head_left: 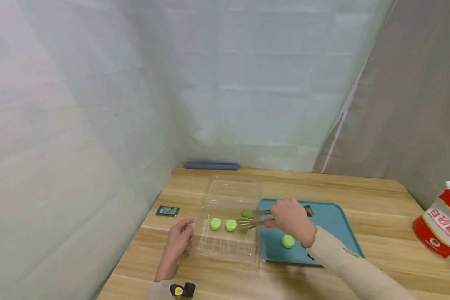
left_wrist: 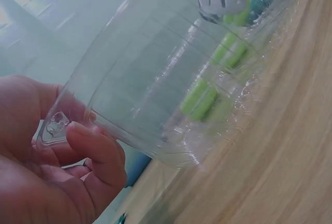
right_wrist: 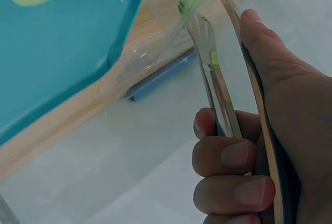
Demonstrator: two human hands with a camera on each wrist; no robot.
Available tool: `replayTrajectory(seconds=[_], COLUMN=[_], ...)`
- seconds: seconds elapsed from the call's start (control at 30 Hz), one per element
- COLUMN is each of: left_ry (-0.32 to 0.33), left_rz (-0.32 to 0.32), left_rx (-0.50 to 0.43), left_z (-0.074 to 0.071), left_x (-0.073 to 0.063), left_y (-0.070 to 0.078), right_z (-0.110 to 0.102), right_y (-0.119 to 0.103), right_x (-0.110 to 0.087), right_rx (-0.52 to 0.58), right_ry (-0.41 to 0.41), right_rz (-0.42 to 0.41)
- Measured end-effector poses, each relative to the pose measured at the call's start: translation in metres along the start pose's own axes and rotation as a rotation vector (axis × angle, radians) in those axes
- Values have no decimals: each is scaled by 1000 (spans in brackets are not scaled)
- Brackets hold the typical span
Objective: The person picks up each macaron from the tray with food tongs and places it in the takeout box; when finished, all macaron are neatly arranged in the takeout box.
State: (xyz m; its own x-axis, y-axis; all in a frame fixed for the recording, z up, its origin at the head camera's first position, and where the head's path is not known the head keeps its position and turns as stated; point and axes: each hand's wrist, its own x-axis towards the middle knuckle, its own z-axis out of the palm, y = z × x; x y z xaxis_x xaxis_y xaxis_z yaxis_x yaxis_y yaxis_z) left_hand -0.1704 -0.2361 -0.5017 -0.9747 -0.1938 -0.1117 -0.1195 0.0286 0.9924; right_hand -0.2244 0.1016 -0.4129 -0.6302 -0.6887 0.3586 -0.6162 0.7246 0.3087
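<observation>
My left hand [head_left: 179, 238] pinches the left rim of a clear plastic container [left_wrist: 119, 73] between thumb and fingers. Two green macarons [head_left: 215, 223] sit side by side inside it. A third green macaron [left_wrist: 237, 16] is at the right end of that row, partly hidden by the metal tongs [head_left: 259, 221]. My right hand [head_left: 291, 218] grips these tongs with fingers curled round both arms; their slotted ends reach over the container's right side, slightly parted. One more green macaron [head_left: 288, 241] lies on the blue tray [head_left: 330, 233] below my right wrist.
The container's clear lid [head_left: 232, 189] lies folded back behind it. A small dark packet [head_left: 167, 211] is to the left, and a blue rod [head_left: 211, 166] lies along the back edge. At far right stands a red-and-white jug [head_left: 442, 221]. Curtains hang left and behind.
</observation>
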Motion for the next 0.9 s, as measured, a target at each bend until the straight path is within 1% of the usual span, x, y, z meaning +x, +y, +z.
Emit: replayTrajectory(seconds=[0.1, 0.27, 0.5, 0.73, 0.83, 0.9], left_ry=[-3, -8, -3, 1, 0, -1], left_rz=[4, -3, -5, 1, 2, 3], left_rx=[-2, -3, -10, 0, 1, 1], left_z=[-1, -1, 1, 1, 1, 1], left_x=[0, -1, 0, -2, -1, -1], left_y=[1, 1, 0, 1, 1, 1], right_z=[-1, -1, -6, -8, -10, -13], right_y=[-1, -5, -5, -5, -5, -5], right_x=[7, 13, 16, 16, 16, 16], right_rx=[20, 21, 7, -4, 14, 34], right_ry=[-17, -39, -59, -69, -94, -130], right_rz=[-10, -26, -34, -34, -22, -1])
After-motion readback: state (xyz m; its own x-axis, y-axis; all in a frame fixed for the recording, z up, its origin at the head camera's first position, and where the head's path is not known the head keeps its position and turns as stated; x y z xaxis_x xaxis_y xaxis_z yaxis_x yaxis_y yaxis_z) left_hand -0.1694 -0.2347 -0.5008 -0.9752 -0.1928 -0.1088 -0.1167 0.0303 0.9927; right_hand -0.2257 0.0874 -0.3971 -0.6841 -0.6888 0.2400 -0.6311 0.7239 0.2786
